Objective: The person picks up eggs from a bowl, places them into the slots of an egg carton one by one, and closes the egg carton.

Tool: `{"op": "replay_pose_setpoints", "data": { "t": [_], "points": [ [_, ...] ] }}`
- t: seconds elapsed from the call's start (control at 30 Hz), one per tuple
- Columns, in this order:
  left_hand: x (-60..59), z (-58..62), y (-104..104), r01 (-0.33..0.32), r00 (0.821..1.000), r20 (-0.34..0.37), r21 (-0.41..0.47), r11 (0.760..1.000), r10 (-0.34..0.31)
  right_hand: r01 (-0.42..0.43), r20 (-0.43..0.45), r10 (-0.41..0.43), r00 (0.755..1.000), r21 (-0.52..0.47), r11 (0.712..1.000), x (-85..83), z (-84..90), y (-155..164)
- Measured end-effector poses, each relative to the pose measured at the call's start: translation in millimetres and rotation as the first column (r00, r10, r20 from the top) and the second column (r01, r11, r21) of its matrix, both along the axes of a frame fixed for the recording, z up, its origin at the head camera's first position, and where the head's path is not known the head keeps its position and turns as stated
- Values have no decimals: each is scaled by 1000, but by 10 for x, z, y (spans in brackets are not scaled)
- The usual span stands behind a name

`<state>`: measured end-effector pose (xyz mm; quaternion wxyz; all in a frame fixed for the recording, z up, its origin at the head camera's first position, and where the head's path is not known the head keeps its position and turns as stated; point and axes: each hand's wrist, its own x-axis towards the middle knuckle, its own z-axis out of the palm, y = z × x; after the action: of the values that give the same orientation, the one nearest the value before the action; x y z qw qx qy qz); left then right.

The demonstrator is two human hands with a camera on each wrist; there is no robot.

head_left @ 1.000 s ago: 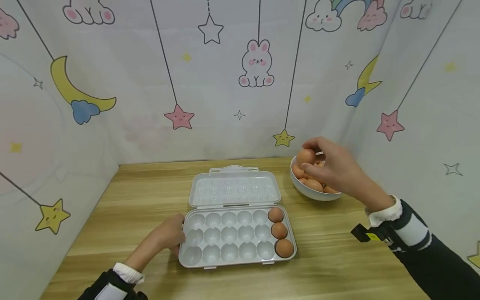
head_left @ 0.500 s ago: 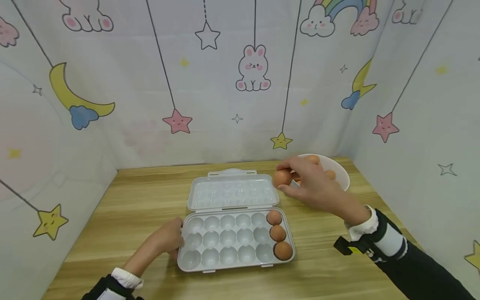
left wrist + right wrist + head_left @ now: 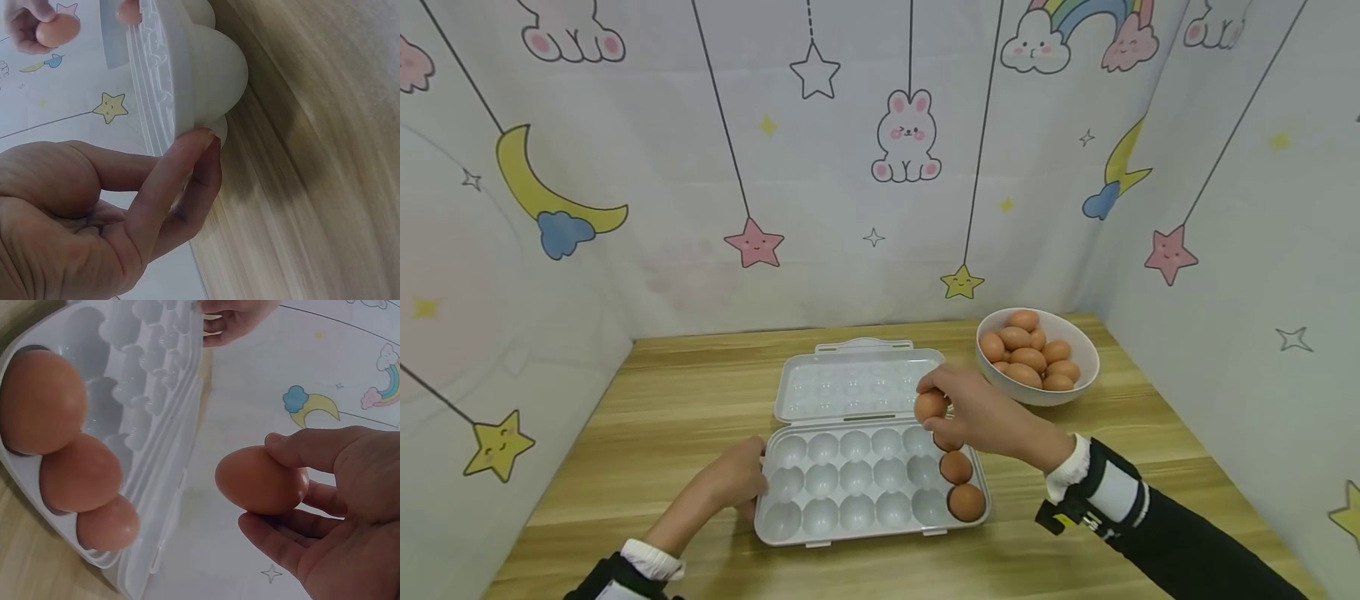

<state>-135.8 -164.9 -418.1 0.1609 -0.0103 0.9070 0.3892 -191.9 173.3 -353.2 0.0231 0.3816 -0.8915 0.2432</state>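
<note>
In the head view my right hand (image 3: pixel 977 414) pinches a brown egg (image 3: pixel 929 407) between thumb and fingers, over the back right of a white plastic egg carton (image 3: pixel 856 477). The right wrist view shows this held egg (image 3: pixel 257 481) clear of the cups. Three eggs (image 3: pixel 956 467) fill the carton's rightmost column; the back one is partly covered by my right hand. At the carton's left end my left hand (image 3: pixel 737 475) grips the edge. Close up in the left wrist view, its thumb and fingers (image 3: pixel 164 187) pinch the rim beside the rounded cup undersides.
A white bowl (image 3: pixel 1043 397) with several brown eggs (image 3: pixel 1027 358) stands at the back right of the wooden table (image 3: pixel 685 392). The carton's lid (image 3: pixel 857 367) lies folded back behind it. A cartoon-printed curtain (image 3: pixel 842 183) encloses the back and sides.
My right hand has carried the egg from above the bowl leftward and nearer, to over the carton. My left hand keeps its grip on the carton's edge. The head view has shifted slightly.
</note>
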Motion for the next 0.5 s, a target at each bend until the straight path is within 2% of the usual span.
{"op": "replay_pose_setpoints", "data": {
  "t": [0.13,0.23,0.5],
  "points": [
    [2,5,4,1,1000,-4,7,1000,-1,-29,-31,30,999,20,999,-72,-204,-64],
    [-2,-2,5,-9,1000,7,10,1000,9,-21,-71,24,997,46,999,-113,-341,-97],
    [8,6,2,-6,1000,-1,5,1000,6,32,-33,-27,999,156,987,-179,-610,-157]
  ]
}}
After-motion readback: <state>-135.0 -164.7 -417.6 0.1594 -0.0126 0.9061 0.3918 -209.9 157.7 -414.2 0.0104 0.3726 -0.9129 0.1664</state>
